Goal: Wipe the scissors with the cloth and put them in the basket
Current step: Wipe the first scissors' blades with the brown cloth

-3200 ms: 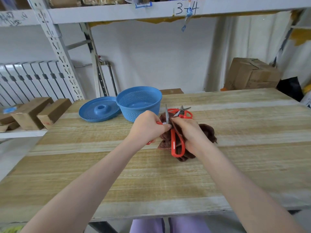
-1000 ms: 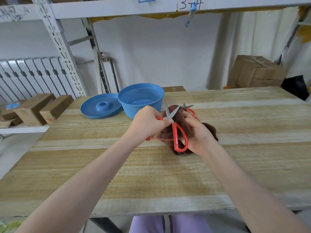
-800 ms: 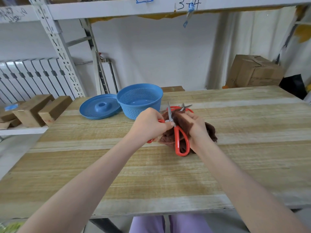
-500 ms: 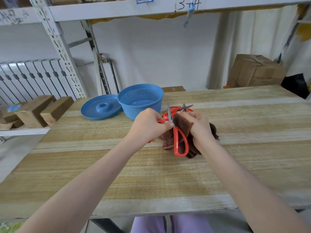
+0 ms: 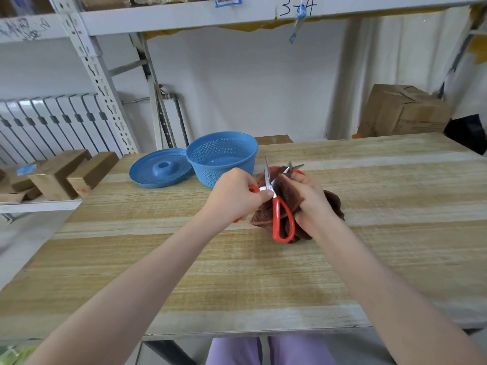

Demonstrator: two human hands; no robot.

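Several wooden blocks (image 5: 52, 175) noted at far left, stacked on a low shelf beside the tabletop (image 5: 263, 272). Next along, on the far part of the tabletop, found a blue lid (image 5: 160, 168) lying flat, just beside the blue basket (image 5: 222, 156) on its right; could not tell whether touching. Basket upright, open top facing up.

Just in front of the basket, saw the left hand (image 5: 237, 196) clenched round one red handle of the scissors (image 5: 276, 214), thumb and forefinger pinching close to the pivot. Scissors raised off the tabletop, not in the basket: one bare blade pointing up and away toward the basket, free handle loop hanging down toward the viewer. Could not make out the second blade behind the cloth (image 5: 290, 196).

Right of the blade, saw the right hand (image 5: 312, 198) gripping the brown cloth, bunched and pressed against the scissors, with loose folds trailing below and behind the hand.

Behind the cloth, spotted a second pair of scissors (image 5: 295, 167) on the tabletop, red-handled, tips pointing right.

Farther right, beyond the far edge, noted a cardboard box (image 5: 403, 111), then a black bag (image 5: 469, 133) at the frame's edge.
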